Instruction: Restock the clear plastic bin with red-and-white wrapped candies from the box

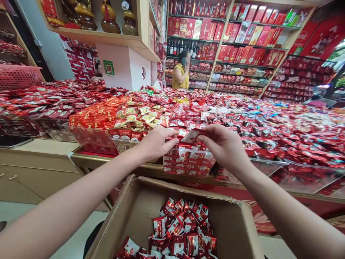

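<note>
My right hand (228, 147) pinches a small red and white candy packet (191, 136) between thumb and fingers, above a clear bin (188, 163) of similar packets. To its left, my left hand (159, 142) hovers over the same bin's edge, thumb and fingertips near each other; whether they hold anything is too small to tell. Below both hands, an open cardboard box (226, 223) contains a pile of red and white packets (183, 230).
Clear bins of gold-and-white packets (145, 117), red packets (91, 115) and other sweets line the counter. A pink basket (18, 76) stands at the far left. Behind the counter is a person in yellow (180, 75), before shelves of red boxes (194, 28).
</note>
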{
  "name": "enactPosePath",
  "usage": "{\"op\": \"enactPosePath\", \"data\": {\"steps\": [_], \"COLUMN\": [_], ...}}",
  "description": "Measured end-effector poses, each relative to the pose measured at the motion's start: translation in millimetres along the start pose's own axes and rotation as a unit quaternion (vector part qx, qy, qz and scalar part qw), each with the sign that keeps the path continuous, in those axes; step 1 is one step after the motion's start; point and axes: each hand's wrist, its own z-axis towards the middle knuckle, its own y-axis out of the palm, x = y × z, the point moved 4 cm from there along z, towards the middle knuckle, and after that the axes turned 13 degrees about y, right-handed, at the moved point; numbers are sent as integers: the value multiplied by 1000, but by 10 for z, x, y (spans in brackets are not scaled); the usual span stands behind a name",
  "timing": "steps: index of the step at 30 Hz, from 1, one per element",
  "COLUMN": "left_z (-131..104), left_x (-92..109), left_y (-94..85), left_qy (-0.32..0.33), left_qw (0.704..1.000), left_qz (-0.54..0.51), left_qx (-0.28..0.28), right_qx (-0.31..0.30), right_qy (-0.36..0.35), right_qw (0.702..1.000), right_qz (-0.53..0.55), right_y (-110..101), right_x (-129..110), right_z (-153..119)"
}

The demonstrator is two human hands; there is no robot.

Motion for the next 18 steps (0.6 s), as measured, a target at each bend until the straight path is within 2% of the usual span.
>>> {"op": "enactPosePath", "data": {"steps": [2,4,8,13,18], "left_z": [58,73,71,102,136], "left_x": [-35,-60,-102,-93,-89], "left_y": [31,50,53,47,-2], "left_qy": [-3,-13,-31,-23,-25], "left_qw": [999,997,998,998,998], "left_qz": [-32,-53,-55,-44,-39], "left_qx": [-34,-46,-28,-25,-34], "right_qx": [-3,-4,-20,-93,-86], "right_qy": [-9,-12,-28,-14,17], "right_qw": [1000,999,995,983,985], "right_qz": [-25,-51,-98,-157,-147], "right_y": [64,104,141,238,247], "right_x": [-12,6,51,59,3], "right_z": [98,120,106,169,252]}}
